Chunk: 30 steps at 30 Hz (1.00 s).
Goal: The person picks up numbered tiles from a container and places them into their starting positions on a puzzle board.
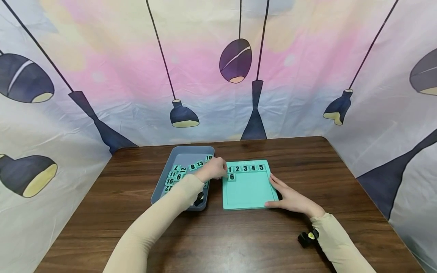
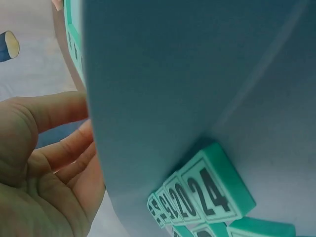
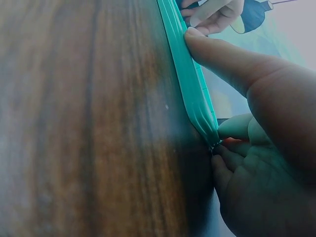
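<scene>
A flat turquoise number board [image 1: 250, 193] lies on the table, with tiles 1 to 5 in its top row and a 6 tile [image 1: 232, 177] below the 1. My right hand [image 1: 290, 199] grips the board's right side, thumb at the near corner and fingers along the side edge. My left hand [image 1: 214, 168] reaches across the tray, its fingertips at the board's left edge beside the 1 and 6. In the left wrist view the tray wall hides those fingertips, so whether they pinch a tile cannot be told.
Left of the board stands a grey-blue tray [image 1: 186, 151] holding several loose number tiles, including a 24 tile [image 2: 210, 190]; my left forearm covers part of it. A black wrist camera [image 1: 307, 238] hangs under my right wrist. A patterned cloth [image 1: 205, 76] hangs behind the brown table [image 1: 293, 155].
</scene>
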Each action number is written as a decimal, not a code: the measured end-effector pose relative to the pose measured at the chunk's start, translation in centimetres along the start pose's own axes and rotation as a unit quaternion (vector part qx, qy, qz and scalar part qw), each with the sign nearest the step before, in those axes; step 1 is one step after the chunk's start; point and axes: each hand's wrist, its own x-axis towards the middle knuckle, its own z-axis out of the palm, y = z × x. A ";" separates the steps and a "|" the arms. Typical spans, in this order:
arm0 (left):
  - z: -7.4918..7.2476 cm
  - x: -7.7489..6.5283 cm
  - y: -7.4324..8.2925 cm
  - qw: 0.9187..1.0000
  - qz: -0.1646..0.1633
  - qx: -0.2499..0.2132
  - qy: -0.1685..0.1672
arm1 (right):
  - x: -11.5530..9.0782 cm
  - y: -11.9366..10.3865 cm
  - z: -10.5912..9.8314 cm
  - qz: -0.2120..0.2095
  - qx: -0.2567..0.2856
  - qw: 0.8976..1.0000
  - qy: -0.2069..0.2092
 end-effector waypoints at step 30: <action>0.6 0.8 0.2 0.997 0.014 0.073 -0.012 | 0.0 0.2 0.1 -0.005 0.004 1.000 -0.001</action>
